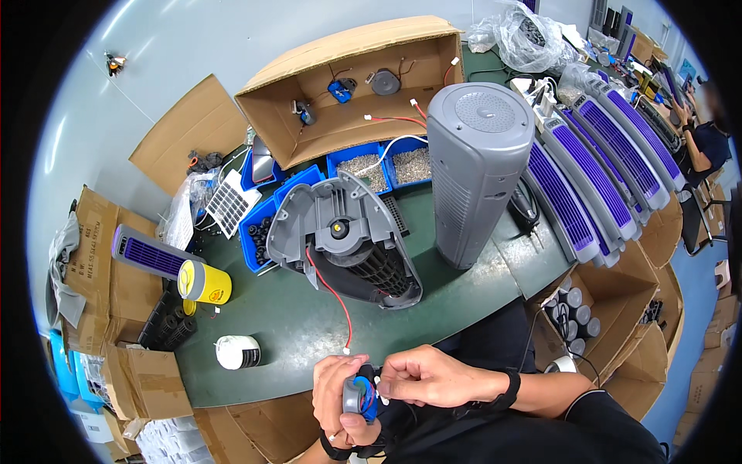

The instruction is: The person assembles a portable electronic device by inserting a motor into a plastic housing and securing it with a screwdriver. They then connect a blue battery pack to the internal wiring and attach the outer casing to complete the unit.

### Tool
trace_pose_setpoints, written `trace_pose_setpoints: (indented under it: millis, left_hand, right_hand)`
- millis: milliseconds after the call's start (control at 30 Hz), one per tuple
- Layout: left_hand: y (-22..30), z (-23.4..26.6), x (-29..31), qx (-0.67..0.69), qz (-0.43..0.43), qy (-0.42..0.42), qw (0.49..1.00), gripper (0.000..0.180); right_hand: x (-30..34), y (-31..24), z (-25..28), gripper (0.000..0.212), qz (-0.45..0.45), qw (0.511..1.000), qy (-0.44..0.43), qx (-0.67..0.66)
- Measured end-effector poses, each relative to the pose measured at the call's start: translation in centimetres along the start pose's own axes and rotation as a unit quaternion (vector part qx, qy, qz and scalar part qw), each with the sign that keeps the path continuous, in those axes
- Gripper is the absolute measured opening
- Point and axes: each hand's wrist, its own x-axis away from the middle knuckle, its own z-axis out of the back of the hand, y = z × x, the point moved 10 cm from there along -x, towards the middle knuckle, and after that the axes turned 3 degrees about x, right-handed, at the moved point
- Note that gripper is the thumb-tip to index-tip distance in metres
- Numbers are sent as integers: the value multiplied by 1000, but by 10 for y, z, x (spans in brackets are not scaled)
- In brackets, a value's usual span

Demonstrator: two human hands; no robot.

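My left hand (335,394) is wrapped round a small blue-and-grey motor (360,398) at the front edge of the table. Thumb and fingers of my right hand (425,377) pinch at a small white connector (381,390) beside the motor; the fingertips partly hide it. Beyond my hands lies an open grey tower fan housing (309,209), with a black ribbed fan wheel (384,271) inside. A red wire (338,298) runs from it toward my left hand and ends in a white plug (346,350). To its right a closed grey tower fan (475,170) stands upright.
A cardboard box (348,50) holding motors stands at the back, with blue bins (357,158) of small parts before it. Several purple-grilled fans (568,193) lean at right. A yellow container (205,281) and a white roll (236,352) stand left. Another person (703,147) sits far right.
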Motion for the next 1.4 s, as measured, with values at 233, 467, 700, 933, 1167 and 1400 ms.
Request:
trace_pose_setpoints:
  millis: [233, 467, 700, 933, 1167, 1400]
  left_hand:
    - [-39, -5, 13, 164, 284, 4, 945, 66]
    - [-42, -9, 13, 164, 318, -3, 934, 71]
    - [-33, -1, 13, 114, 231, -25, 966, 69]
    - [-45, -4, 12, 173, 315, -5, 933, 71]
    - [-69, 9, 14, 279, 421, 13, 863, 73]
    - [-62, 27, -12, 343, 543, -32, 766, 73]
  right_hand:
    - [14, -47, 13, 20, 213, 939, 186, 195]
    - [15, -43, 15, 20, 202, 941, 183, 201]
    - [15, -47, 15, 23, 213, 932, 212, 203]
    - [10, -39, 20, 23, 191, 946, 186, 183]
    - [20, -45, 30, 22, 205, 935, 206, 201]
    - [31, -87, 17, 15, 318, 899, 237, 186]
